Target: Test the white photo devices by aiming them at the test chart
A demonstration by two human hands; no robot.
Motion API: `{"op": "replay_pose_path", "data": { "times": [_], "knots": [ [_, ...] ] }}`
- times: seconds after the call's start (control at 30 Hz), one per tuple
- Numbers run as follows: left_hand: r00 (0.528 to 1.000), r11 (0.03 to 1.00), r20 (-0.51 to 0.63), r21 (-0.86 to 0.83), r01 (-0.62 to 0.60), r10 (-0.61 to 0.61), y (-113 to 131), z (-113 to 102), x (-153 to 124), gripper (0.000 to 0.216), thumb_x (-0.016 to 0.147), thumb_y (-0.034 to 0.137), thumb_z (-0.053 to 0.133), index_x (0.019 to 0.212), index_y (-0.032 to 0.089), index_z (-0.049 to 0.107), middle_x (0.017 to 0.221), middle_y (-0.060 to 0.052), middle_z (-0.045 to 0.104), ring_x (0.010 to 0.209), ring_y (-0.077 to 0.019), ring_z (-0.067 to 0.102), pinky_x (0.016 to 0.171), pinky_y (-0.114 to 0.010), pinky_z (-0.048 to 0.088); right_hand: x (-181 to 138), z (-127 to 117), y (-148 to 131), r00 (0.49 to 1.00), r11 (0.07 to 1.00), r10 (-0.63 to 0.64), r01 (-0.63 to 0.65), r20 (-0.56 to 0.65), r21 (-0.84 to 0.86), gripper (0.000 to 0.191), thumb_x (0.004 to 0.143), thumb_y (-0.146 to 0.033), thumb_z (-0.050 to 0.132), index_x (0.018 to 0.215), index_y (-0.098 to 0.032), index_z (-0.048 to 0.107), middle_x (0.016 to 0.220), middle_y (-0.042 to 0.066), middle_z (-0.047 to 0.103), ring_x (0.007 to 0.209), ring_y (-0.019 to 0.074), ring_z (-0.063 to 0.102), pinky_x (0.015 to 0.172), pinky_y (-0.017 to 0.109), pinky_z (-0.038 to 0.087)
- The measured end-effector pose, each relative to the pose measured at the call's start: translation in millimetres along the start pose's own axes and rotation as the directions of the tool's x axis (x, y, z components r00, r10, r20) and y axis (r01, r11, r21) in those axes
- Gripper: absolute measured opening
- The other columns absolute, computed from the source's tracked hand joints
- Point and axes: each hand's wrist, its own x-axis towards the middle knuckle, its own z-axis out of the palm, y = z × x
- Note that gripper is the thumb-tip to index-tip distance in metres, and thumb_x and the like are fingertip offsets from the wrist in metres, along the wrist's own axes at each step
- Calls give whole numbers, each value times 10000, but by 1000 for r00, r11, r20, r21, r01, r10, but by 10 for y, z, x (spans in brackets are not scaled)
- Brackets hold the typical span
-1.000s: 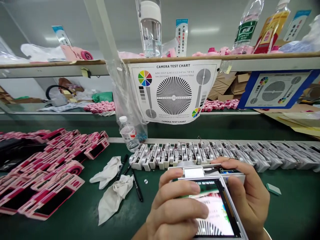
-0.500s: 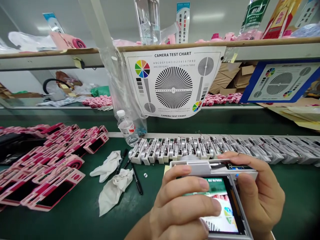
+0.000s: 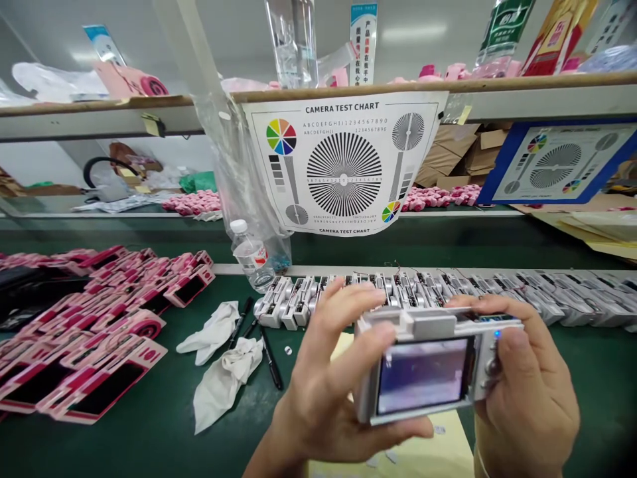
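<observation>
A silver digital camera is held up between my two hands, its lit screen turned towards me with a blurred purplish picture. My left hand grips its left end, thumb near the top edge and a finger under the bottom. On the right end, my right hand is closed round the body, thumb beside the buttons near a small blue light. A row of open silver camera bodies stands behind it. Facing me above hangs a camera test chart.
Pink cameras lie piled at the left. White cloths, black pens and a plastic bottle are nearer the middle. Yellow paper lies below my hands. A second chart on a blue board leans at the right.
The camera has tilted upright and shifted right. My left hand has left the front of the screen and now grips the left end. The screen picture changed from the chart to a purplish blur.
</observation>
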Motion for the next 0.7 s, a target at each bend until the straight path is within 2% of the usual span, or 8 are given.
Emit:
{"op": "replay_pose_path", "data": {
  "times": [0.1, 0.23, 0.3, 0.4, 0.47, 0.6, 0.63, 0.7],
  "knots": [
    [1000, 995, 9, -103, -5, 6, -65, 6, 79, 778, 706, 480, 682, 1319, 135, 350, 1215, -137, 514, 1122, -266, 514, 954, -405, 456, 13, -52, -58, 991, 991, 134, -134, 31, 24, 195, 877, -294, 462, 1003, -248, 604, 976, 56, 652, 761, 198, 659, 530, 249, 567],
    [999, 998, 8, -34, 49, -49, -44, 15, 66, 821, 663, 607, 646, 1275, 105, 429, 1110, -121, 568, 1014, -238, 565, 910, -348, 484, 16, -174, -112, 941, 960, 280, -274, 189, -58, 301, 865, -322, 469, 1144, -247, 555, 1139, 86, 617, 855, 250, 659, 523, 271, 574],
    [999, 999, 19, 5, 44, -44, -40, -2, 54, 857, 642, 676, 596, 1265, 105, 448, 1087, -120, 575, 993, -245, 574, 885, -356, 494, 23, -229, -132, 926, 959, 283, -266, 251, -102, 341, 856, -329, 477, 1182, -244, 535, 1096, 89, 636, 790, 255, 669, 514, 293, 571],
    [998, 999, 44, 25, 44, -45, -61, -30, 55, 883, 646, 717, 533, 1282, 113, 434, 1091, -117, 577, 1002, -246, 571, 892, -363, 485, 35, -286, -157, 902, 966, 251, -210, 351, -150, 388, 856, -341, 464, 1229, -239, 497, 919, 80, 677, 628, 234, 662, 509, 323, 567],
    [998, 999, 62, 27, 20, -22, -78, -42, 58, 897, 640, 732, 521, 1277, 107, 436, 1098, -112, 577, 1002, -236, 569, 902, -346, 480, 32, -307, -172, 887, 963, 260, -210, 382, -167, 397, 864, -347, 444, 1246, -241, 474, 894, 83, 680, 628, 239, 664, 521, 331, 569],
    [996, 997, 88, 71, 21, -27, -71, -61, 53, 918, 609, 759, 528, 1261, 118, 448, 1099, -106, 581, 1000, -247, 569, 892, -358, 487, 8, -287, -211, 889, 962, 273, -249, 367, -112, 373, 880, -333, 409, 1241, -252, 462, 991, 98, 667, 632, 243, 677, 533, 351, 579],
    [995, 996, 88, 82, 34, -41, -59, -68, 50, 913, 607, 759, 530, 1255, 122, 453, 1099, -105, 581, 1006, -251, 567, 896, -364, 485, 10, -263, -223, 895, 968, 252, -229, 369, -104, 364, 877, -335, 413, 1225, -252, 477, 1016, 100, 662, 606, 235, 675, 542, 358, 582],
    [994, 995, 93, 87, 57, -65, -28, -87, 46, 904, 610, 761, 527, 1246, 122, 458, 1106, -107, 578, 1017, -255, 565, 908, -367, 479, 28, -192, -242, 945, 982, 152, -111, 289, -151, 333, 852, -349, 461, 1144, -225, 562, 1004, 107, 669, 560, 225, 669, 539, 360, 581]
  ]
}}
